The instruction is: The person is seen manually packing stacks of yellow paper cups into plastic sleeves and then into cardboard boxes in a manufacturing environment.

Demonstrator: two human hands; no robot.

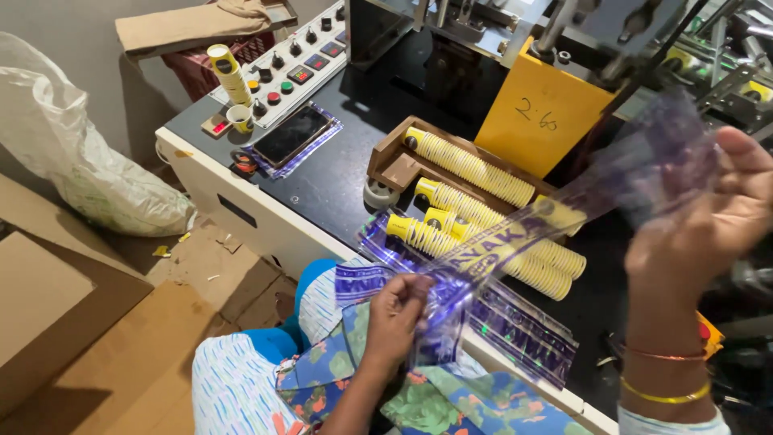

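Grey wall (72, 20), flattened cardboard (121, 354) on floor, white sack (72, 153), black-topped machine table (338, 173), red crate (213, 60)

We have open dark machine tabletop (338, 173) between the black phone on its purple-printed plastic sleeve (291, 135) and the brown wooden tray (394, 165). Right of that, rows of stacked yellow paper cups (475, 169) fill the surface. The yellow sheet-metal guard (541, 117) and machine rods block the far side. The stretched clear purple-printed plastic bag (515, 242) spans the near edge between both hands
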